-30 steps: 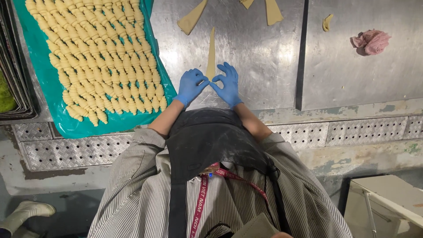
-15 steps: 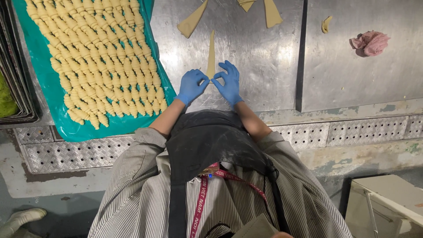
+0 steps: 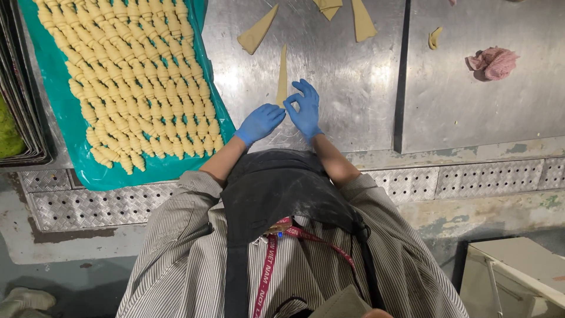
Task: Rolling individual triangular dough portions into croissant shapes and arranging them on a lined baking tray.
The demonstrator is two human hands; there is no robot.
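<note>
Your fingertips (image 3: pixel 286 106) meet right at the near, wide end of a long thin dough triangle (image 3: pixel 282 76), so both hands are pinching that end. Your left hand (image 3: pixel 260 122) has its fingers curled in on the dough from the left, and your right hand (image 3: pixel 305 109) grips it with thumb and forefinger while the other fingers fan out and up. Both are in blue gloves. The triangle lies flat on the steel table (image 3: pixel 347 88), its point running straight away from you, its base under your fingers.

Further out, another dough triangle (image 3: pixel 257 32) lies tilted just up and left of that one, apart from it. A couple more cut pieces (image 3: pixel 362 19) sit at the far edge of the table, partly cut off by the frame. A small curled scrap (image 3: pixel 435 37) lies on the right-hand steel sheet, and a crumpled pink rag (image 3: pixel 493 62) sits well off to the right of it.

To your left, a teal tray (image 3: pixel 59 112) is packed with tight rows of little rolled crescents (image 3: pixel 141 82), nearly full down to its near edge. It's close beside your left hand but not touching. Stacked dark trays (image 3: pixel 23 118) sit at the far left.

You're in a striped shirt (image 3: pixel 176 259) with a dark apron (image 3: pixel 282 188), red lanyard (image 3: pixel 265 277) hanging down the front.
</note>
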